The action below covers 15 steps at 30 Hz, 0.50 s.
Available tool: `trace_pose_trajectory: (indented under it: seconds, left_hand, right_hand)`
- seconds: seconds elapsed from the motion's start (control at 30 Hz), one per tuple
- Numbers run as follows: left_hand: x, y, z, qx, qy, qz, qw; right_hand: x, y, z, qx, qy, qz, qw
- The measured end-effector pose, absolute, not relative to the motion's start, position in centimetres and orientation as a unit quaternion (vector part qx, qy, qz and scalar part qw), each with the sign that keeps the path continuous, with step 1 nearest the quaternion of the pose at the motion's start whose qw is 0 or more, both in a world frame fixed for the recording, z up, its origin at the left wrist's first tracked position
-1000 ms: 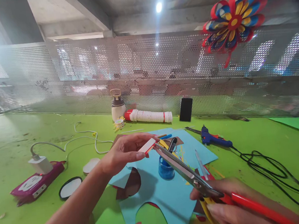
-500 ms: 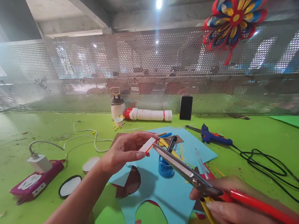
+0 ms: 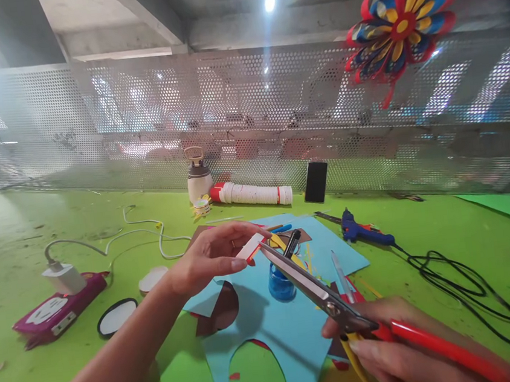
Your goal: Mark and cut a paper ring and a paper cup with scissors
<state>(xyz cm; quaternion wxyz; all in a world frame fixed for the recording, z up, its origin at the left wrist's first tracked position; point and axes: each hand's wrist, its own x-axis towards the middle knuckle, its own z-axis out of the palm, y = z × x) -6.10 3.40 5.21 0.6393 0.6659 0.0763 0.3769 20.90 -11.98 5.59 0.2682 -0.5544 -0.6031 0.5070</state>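
My left hand (image 3: 207, 260) pinches a small white and red paper piece (image 3: 251, 248) and holds it up over the table. My right hand (image 3: 390, 347), at the lower right, grips scissors (image 3: 313, 288) with red and yellow handles. Their blade tips meet the right edge of the paper piece. Below lies a light blue paper sheet (image 3: 292, 333) with a rounded cut-out, and a brown paper scrap (image 3: 219, 310) rests on its left part. A small blue pot (image 3: 280, 282) stands on the sheet under the blades.
On the green table: a blue glue gun (image 3: 362, 231) with a coiled black cord (image 3: 456, 285), a pink power strip (image 3: 53, 309) with a white charger, a roll of paper cups (image 3: 255, 195), a dark phone (image 3: 316, 182). A paper flower (image 3: 396, 24) hangs on the mesh wall.
Hands and scissors stay at the paper piece; the view has shifted slightly, nothing else has visibly changed.
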Motion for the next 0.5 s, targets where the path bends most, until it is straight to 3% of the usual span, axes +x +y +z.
trace_pose_trajectory:
  seconds: [0.1,0.23,0.5]
  left_hand:
    - [-6.1,3.4,5.2,0.666,0.079,0.378,0.638]
    - [-6.1,3.4,5.1,0.667,0.076,0.378,0.638]
    - [-6.1,3.3,5.0,0.661,0.08,0.385,0.639]
  right_hand:
    - [21.4,-11.6,5.3,-0.539,-0.636,0.507,0.218]
    - [21.6,-11.8,4.8,-0.564,-0.62,0.484,0.253]
    - [21.5,-11.6,4.2,-0.556,-0.625,0.493,0.239]
